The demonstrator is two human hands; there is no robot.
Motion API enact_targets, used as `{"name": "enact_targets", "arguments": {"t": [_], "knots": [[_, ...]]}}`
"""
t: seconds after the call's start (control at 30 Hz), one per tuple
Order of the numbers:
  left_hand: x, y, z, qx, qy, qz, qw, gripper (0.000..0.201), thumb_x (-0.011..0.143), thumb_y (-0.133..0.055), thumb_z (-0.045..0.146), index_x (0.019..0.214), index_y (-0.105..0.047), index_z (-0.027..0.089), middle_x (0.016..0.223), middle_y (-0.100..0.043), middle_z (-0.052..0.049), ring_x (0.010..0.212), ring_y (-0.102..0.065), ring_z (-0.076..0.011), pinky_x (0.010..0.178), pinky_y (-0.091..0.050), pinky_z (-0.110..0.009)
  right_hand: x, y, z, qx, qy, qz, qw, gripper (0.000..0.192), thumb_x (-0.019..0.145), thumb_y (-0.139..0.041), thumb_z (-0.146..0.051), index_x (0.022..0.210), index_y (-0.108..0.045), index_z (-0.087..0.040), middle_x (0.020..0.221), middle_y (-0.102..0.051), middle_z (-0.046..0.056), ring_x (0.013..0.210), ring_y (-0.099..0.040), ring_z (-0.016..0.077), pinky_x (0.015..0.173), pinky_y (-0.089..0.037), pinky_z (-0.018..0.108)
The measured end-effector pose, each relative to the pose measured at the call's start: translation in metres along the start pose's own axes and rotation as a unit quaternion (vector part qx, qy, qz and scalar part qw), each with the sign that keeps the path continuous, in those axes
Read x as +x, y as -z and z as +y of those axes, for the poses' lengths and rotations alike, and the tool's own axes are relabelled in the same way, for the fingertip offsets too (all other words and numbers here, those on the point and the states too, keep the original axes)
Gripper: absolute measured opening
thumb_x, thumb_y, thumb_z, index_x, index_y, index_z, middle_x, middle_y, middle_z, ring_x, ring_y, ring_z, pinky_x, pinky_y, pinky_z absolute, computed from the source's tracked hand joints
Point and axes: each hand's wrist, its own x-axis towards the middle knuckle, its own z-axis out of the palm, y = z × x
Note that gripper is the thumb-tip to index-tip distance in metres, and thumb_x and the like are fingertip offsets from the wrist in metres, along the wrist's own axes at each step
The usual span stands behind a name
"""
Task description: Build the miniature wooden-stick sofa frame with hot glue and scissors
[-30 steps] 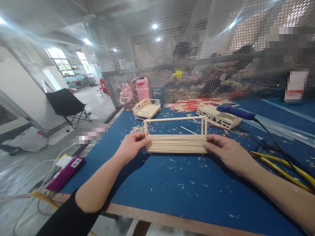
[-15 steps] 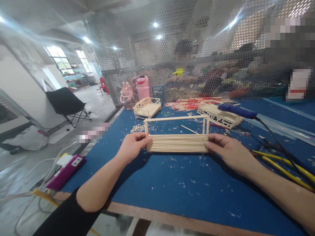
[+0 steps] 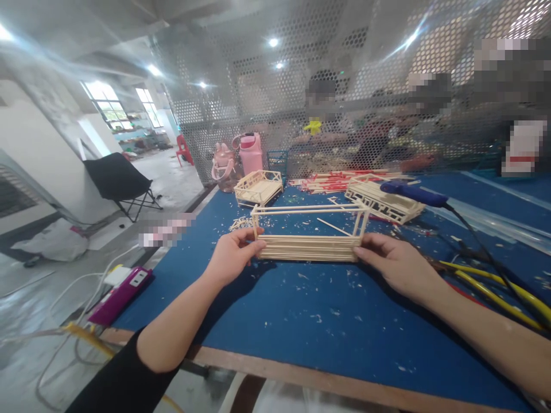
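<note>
Between my two hands is a small frame of thin wooden sticks (image 3: pixel 307 249), with a slatted lower part and an open upper rail. My left hand (image 3: pixel 235 252) pinches its left end, thumb in front and fingers behind. At the opposite end, my right hand (image 3: pixel 394 261) grips the corner in the same way. The frame is above the blue table, its slats seen at a low angle. Behind it lie a loose stick (image 3: pixel 333 226) and a small pile of stick offcuts (image 3: pixel 241 222).
Two similar stick models stand farther back, one at left (image 3: pixel 260 192) and one at right (image 3: pixel 383 201). A blue glue gun (image 3: pixel 413 194) rests on the right one. Yellow-handled pliers (image 3: pixel 491 287) lie at right. Red-and-cream sticks (image 3: pixel 331 181), a pink bottle (image 3: pixel 250 154) and a purple power strip (image 3: pixel 120 293) are around.
The stick frame has tilted in my hands, so its slats look more foreshortened and both top rails show apart. Both hands keep their hold on its ends.
</note>
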Motion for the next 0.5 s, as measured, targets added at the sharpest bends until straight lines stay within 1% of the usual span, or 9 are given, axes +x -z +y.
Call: {"name": "enact_targets", "arguments": {"t": [0.07, 0.13, 0.2, 0.3, 0.5], "knots": [[-0.0030, -0.0031, 0.0011, -0.057, 0.031, 0.015, 0.998, 0.038, 0.061, -0.072, 0.041, 0.091, -0.070, 0.017, 0.066, -0.065, 0.002, 0.053, -0.056, -0.0112, 0.049, -0.046, -0.024, -0.0009, -0.0004, -0.0012, 0.005, 0.001, -0.002, 1.000, 0.036, 0.065, -0.056, -0.058, 0.069, -0.057, -0.023, 0.063, -0.062, 0.003, 0.059, -0.054, 0.0195, 0.064, -0.044, 0.035], [-0.0041, -0.0053, 0.0009, -0.106, 0.056, 0.032, 0.992, 0.039, 0.056, -0.075, 0.044, 0.084, -0.070, 0.017, 0.066, -0.064, 0.002, 0.055, -0.057, -0.0100, 0.052, -0.048, -0.023, -0.0017, -0.0005, -0.0020, 0.009, 0.002, -0.005, 1.000, 0.035, 0.066, -0.056, -0.058, 0.068, -0.057, -0.022, 0.062, -0.061, 0.002, 0.059, -0.053, 0.0191, 0.064, -0.044, 0.034], [-0.0038, -0.0059, 0.0001, -0.131, 0.075, 0.031, 0.988, 0.039, 0.051, -0.078, 0.044, 0.076, -0.069, 0.016, 0.064, -0.064, 0.002, 0.054, -0.058, -0.0093, 0.055, -0.050, -0.023, -0.0022, -0.0002, -0.0016, 0.005, 0.006, -0.007, 1.000, 0.035, 0.066, -0.055, -0.058, 0.067, -0.056, -0.022, 0.062, -0.060, 0.002, 0.059, -0.053, 0.0189, 0.065, -0.044, 0.034], [-0.0029, -0.0050, -0.0008, -0.133, 0.085, 0.019, 0.987, 0.038, 0.046, -0.080, 0.044, 0.069, -0.068, 0.016, 0.061, -0.063, 0.002, 0.054, -0.060, -0.0099, 0.055, -0.050, -0.023, -0.0017, 0.0003, 0.0012, -0.004, 0.015, -0.010, 1.000, 0.036, 0.067, -0.055, -0.058, 0.066, -0.057, -0.022, 0.062, -0.060, 0.002, 0.061, -0.054, 0.0192, 0.065, -0.043, 0.034], [-0.0033, -0.0044, -0.0015, -0.118, 0.074, 0.015, 0.990, 0.034, 0.047, -0.079, 0.042, 0.067, -0.070, 0.016, 0.058, -0.063, 0.003, 0.053, -0.060, -0.0098, 0.053, -0.049, -0.021, -0.0007, -0.0008, 0.0057, 0.008, 0.011, -0.006, 1.000, 0.036, 0.066, -0.056, -0.056, 0.070, -0.059, -0.021, 0.065, -0.061, 0.002, 0.063, -0.053, 0.0189, 0.067, -0.043, 0.033]]}}
